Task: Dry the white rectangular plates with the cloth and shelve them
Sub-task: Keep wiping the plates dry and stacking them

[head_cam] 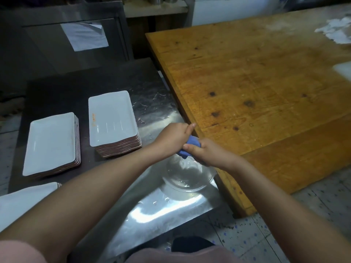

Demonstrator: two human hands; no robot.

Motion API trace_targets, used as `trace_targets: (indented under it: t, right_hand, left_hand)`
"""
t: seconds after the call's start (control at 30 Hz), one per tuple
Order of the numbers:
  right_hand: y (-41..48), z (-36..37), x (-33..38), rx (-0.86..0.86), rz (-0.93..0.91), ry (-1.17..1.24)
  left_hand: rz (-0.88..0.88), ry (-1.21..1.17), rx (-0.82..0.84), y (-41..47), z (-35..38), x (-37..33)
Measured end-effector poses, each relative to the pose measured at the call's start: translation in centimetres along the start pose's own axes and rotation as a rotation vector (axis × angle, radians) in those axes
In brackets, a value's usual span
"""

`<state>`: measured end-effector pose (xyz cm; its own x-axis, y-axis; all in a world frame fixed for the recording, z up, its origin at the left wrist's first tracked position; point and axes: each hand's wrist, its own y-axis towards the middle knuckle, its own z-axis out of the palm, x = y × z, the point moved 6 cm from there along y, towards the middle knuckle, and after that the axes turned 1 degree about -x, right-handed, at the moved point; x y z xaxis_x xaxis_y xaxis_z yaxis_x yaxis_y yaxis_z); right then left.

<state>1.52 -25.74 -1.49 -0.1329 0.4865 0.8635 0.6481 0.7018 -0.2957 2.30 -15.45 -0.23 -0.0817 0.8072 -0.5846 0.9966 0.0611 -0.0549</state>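
Hands close together at the middle of the view: your left hand and your right hand both have their fingers curled tight round a bunched blue cloth, one at each end, almost touching. A little of the cloth pokes out below, between the two fists. You hold it just above a clear glass bowl, which stands on a wet steel surface near its right edge.

To the left, a dark mat on that surface carries the white rectangular plates in three piles. The far stack is the tallest and lies nearest your hands. Its top plate has a short line of orange writing along its left side, too small to read. The middle stack lies just left of it, a narrow gap between them. The near stack is partly cut off at the left edge of the view and partly hidden by your left forearm. The plate edges show brownish at the sides of the piles.

To the right, a large wooden surface runs beside the steel one, with something white and crumpled at its far right corner. Far left, a sheet of paper is stuck to a dark cabinet front; no writing on it can be made out.
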Motion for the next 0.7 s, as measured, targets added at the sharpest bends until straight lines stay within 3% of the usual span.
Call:
trace_targets:
  t: [0.1,0.2,0.33,0.43,0.57,0.7]
  right_hand:
    - [0.6,-0.6,0.2,-0.024,-0.03,0.009]
    - [0.5,-0.1,-0.5,-0.015,-0.004,-0.002]
    - [0.3,-0.6,-1.0,-0.084,0.014,0.231]
    - [0.2,-0.1,-1.2,-0.031,0.079,0.134]
    - [-0.4,0.6,-1.7,0.068,0.147,0.041]
    - [-0.8,-0.4,-1.0,-0.002,0.138,0.228]
  left_hand:
    - [0.011,-0.044,-0.053,0.4,-0.9,-0.2]
    - [0.004,0.026,0.012,0.3,0.1,-0.2]
    - [0.037,-0.066,-0.048,0.7,-0.7,-1.2]
    - [-0.042,-0.043,0.05,0.6,0.4,-0.1]
    - [-0.176,-0.267,0.158,-0.6,1.7,1.8]
    - [-0.273,-0.531,0.167,-0.9,-0.2,1.8]
